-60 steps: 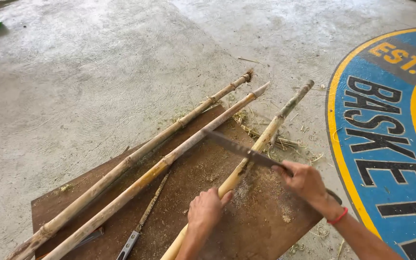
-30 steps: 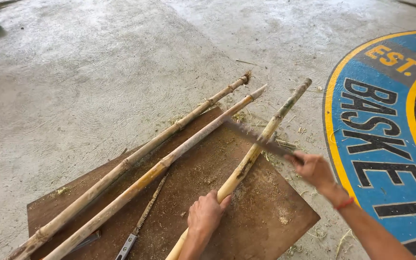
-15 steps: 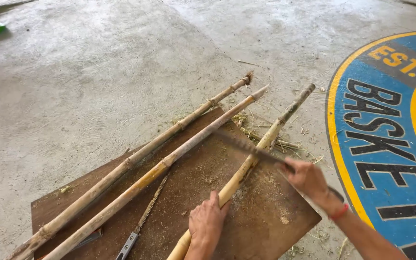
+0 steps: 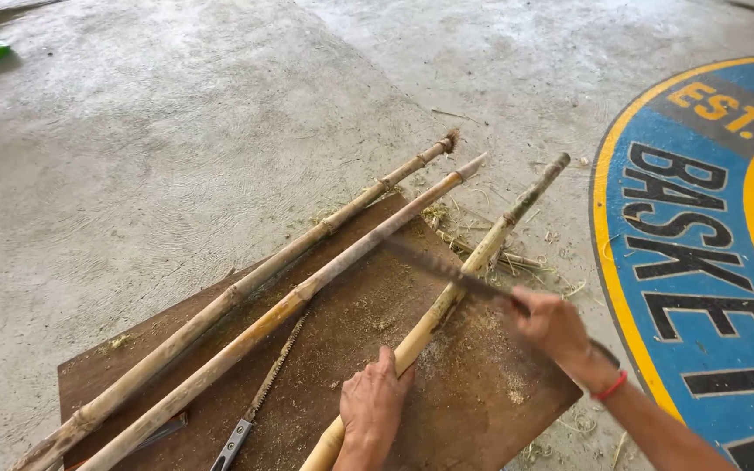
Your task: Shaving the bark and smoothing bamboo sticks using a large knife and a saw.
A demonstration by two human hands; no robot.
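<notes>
Our right hand (image 4: 551, 327), closed on the saw (image 4: 447, 270), has drawn back across the bamboo pole (image 4: 473, 266) that our left hand (image 4: 373, 406) pins down, deepening our cut.

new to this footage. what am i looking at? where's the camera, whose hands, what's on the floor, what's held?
There is no machine here: these are one person's two bare hands, filmed by a single camera worn on that person's head and looking down.

The left hand presses a bamboo pole down onto a brown board lying on the concrete floor. The right hand, with a red band at the wrist, grips a long blade laid across that pole; it looks toothed, though it is blurred.

Two more bamboo poles lie side by side on the board to the left, and a second saw blade rests between them and the held pole. Sawdust and shavings are scattered about. A blue and yellow painted emblem covers the floor at right.
</notes>
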